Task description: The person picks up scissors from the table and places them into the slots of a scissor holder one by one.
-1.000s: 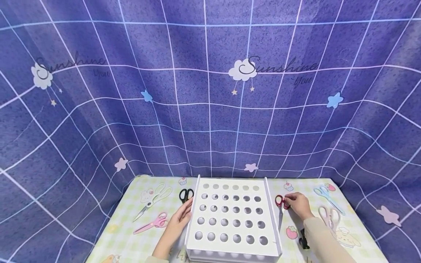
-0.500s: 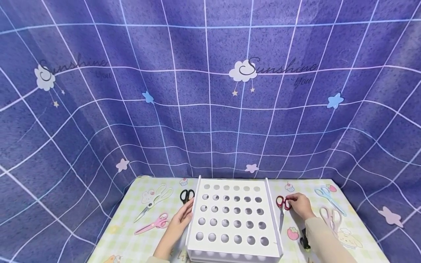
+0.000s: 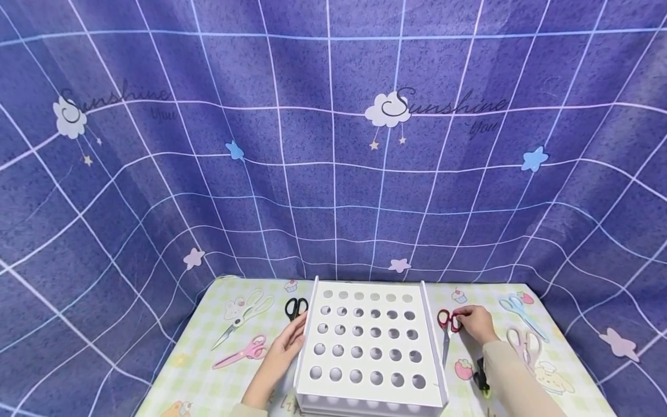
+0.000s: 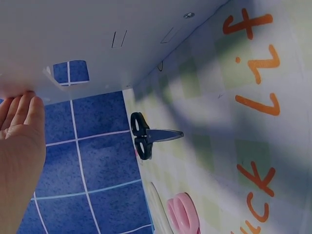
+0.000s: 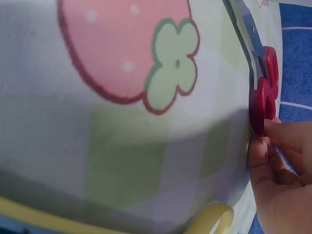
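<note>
Red scissors [image 3: 446, 331] are at the white rack's [image 3: 366, 341] three o'clock, one handle pinched by the right hand [image 3: 476, 324]; the left hand [image 3: 285, 347], fingers extended, touches its nine-o'clock side (early on, seemingly: other scissors [image 3: 244, 354] lie untouched).

To the left of the white rack [image 3: 365, 343], whose near end was cut off by the head view's bottom edge, the left hand [image 3: 288, 340] hid the blades of the black scissors [image 3: 289, 308]. To the rack's right, the beige sleeve [image 3: 513, 376] covered part of a black object [image 3: 479, 377], and the right wrist view's top edge cropped the blades of the red scissors [image 5: 256, 108].
</note>
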